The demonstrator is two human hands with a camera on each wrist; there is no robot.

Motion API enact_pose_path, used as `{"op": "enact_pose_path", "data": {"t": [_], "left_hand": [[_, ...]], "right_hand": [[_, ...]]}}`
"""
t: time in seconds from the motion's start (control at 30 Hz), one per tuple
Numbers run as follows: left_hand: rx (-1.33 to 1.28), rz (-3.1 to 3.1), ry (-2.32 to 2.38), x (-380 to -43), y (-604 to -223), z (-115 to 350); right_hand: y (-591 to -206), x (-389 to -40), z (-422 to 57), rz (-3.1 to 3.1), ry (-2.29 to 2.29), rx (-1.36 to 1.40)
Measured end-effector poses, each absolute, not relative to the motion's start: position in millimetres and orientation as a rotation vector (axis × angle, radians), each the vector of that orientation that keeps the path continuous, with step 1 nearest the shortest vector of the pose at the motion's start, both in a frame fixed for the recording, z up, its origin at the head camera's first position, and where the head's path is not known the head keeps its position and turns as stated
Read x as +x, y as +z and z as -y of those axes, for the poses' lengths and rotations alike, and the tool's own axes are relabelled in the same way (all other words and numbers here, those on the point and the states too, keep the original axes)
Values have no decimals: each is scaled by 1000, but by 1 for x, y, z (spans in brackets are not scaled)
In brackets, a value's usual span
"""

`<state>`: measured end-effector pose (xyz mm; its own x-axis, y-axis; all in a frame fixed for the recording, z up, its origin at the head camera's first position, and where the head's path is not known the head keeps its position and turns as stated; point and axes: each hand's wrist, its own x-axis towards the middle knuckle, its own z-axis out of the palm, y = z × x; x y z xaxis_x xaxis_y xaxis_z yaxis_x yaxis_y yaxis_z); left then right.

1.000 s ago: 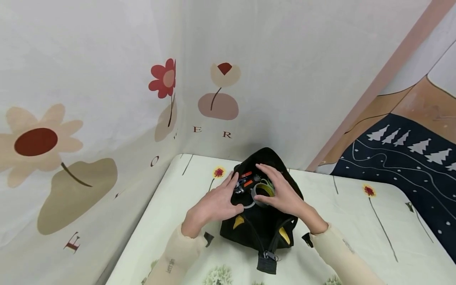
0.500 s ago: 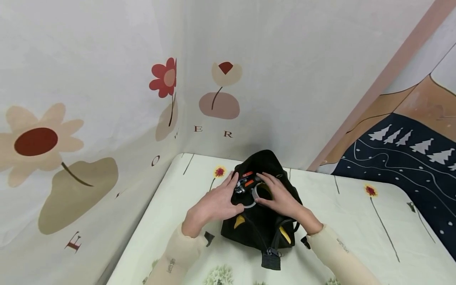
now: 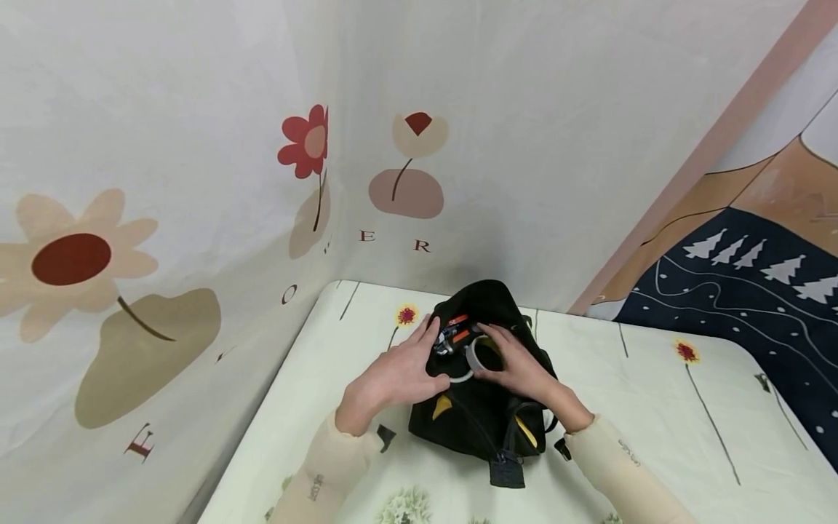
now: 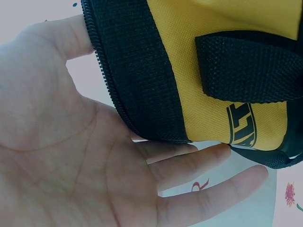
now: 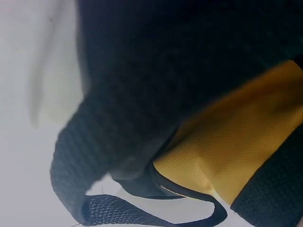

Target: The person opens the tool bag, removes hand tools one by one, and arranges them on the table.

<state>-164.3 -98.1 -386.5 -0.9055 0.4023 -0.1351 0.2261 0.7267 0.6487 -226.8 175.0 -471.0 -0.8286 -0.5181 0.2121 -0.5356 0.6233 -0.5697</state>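
Note:
A black zip-top bag (image 3: 452,429) with yellow side panels stands unzipped on the table. In the head view my left hand (image 3: 396,375) rests at the left of its mouth, fingers straight and thumb spread. The left wrist view shows this palm (image 4: 90,142) beside the zip edge, with the fingertips passing behind it. My right hand (image 3: 524,371) reaches into the opening and grips a grey tape roll (image 3: 473,355). Orange-and-black tools (image 3: 455,336) lie inside at the back left, and a pale ring (image 3: 462,378) shows near my left thumb. The right wrist view hides the right hand behind the bag's strap (image 5: 113,118).
The bag stands on a table with a floral cloth (image 3: 641,407). Patterned fabric walls (image 3: 537,145) rise behind it and to the left. Loose black strap ends (image 3: 386,437) lie by the bag.
My right hand has lowered deeper into the bag, and its fingers have closed in around the tape roll. The left hand stays in place. The bag's zip-end flap has shifted slightly right.

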Motion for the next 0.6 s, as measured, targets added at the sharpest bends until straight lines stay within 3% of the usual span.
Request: {"op": "enact_pose_path", "data": {"t": [0.6], "left_hand": [[488,-2669,893,-167,-388,102]], "right_hand": [[-488,-228,-175,2865,1092,779]]}}
